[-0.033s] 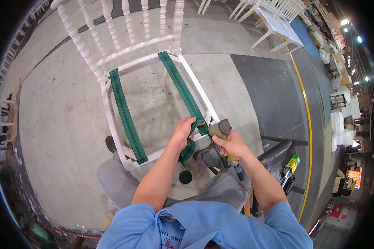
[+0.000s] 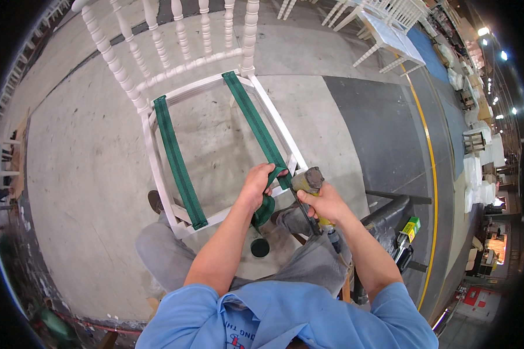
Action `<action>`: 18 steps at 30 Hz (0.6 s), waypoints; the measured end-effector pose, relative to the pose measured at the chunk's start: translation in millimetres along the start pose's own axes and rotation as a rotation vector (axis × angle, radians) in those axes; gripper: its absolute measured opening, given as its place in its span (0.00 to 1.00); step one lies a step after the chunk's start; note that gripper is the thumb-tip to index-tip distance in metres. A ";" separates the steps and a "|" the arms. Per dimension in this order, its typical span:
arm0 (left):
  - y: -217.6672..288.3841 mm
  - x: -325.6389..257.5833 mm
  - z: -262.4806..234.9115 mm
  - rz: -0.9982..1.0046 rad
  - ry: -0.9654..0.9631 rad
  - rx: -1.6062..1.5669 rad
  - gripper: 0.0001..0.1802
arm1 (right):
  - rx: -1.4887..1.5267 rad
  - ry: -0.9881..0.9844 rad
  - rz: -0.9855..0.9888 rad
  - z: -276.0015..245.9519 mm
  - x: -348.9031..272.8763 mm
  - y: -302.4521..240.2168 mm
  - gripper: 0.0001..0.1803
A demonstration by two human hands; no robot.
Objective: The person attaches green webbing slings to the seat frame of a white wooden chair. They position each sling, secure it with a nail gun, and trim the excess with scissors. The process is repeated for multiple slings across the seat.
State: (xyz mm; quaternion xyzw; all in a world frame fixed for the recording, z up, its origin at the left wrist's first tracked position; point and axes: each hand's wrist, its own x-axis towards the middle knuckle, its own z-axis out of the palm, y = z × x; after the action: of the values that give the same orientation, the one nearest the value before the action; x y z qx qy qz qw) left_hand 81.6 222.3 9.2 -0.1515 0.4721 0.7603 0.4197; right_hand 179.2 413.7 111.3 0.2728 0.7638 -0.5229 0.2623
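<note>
Operating remotely, I'm seeing one green strap (image 2: 179,166) already spanning the left of the chair frame (image 2: 278,121); my left hand (image 2: 258,183) is clutching the second strap (image 2: 252,116) by its near-right corner, right hand (image 2: 327,205) is gripping the air tool (image 2: 308,181) there, so that one's probably needing fastening

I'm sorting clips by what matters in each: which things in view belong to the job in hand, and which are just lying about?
In the job:
white chair
green straps across its seat frame
green strap material in the left hand
yellow tool in the right hand

Apparently just about:
green-and-yellow box, right
other white chairs, upper right
</note>
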 end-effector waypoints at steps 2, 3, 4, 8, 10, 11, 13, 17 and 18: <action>2.9 2.8 0.9 0.006 0.005 -0.008 0.16 | -0.046 -0.013 0.028 0.4 4.2 -3.5 0.25; 4.7 4.1 2.3 0.012 0.000 -0.022 0.16 | -0.071 -0.017 0.038 -0.9 6.9 -6.0 0.25; 5.8 4.8 3.7 0.017 -0.005 -0.035 0.16 | -0.077 -0.005 0.034 -1.8 7.2 -7.1 0.26; 2.9 4.0 -2.1 0.045 -0.014 -0.045 0.15 | -0.091 -0.036 0.019 8.0 4.8 -8.0 0.26; 1.4 1.5 -3.9 0.050 -0.002 -0.037 0.15 | -0.069 -0.062 0.009 11.4 2.6 -9.9 0.26; 2.5 2.2 -1.8 0.060 -0.005 -0.031 0.16 | -0.050 -0.066 0.000 9.6 3.0 -11.1 0.26; 4.0 0.4 0.7 0.055 -0.019 -0.002 0.16 | 0.005 -0.035 -0.023 -0.3 -5.7 -10.1 0.25; -4.7 -11.4 15.8 0.088 0.018 0.236 0.16 | 0.236 0.134 -0.096 -43.5 -55.1 -4.5 0.23; -9.4 -16.0 24.6 0.107 0.036 0.348 0.16 | 0.318 0.221 -0.121 -62.0 -72.8 3.6 0.22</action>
State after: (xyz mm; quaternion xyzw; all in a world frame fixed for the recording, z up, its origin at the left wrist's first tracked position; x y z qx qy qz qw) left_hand 102.7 237.1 26.1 -0.0647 0.6114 0.6855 0.3900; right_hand 226.5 462.9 178.5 0.3200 0.7107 -0.6186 0.0985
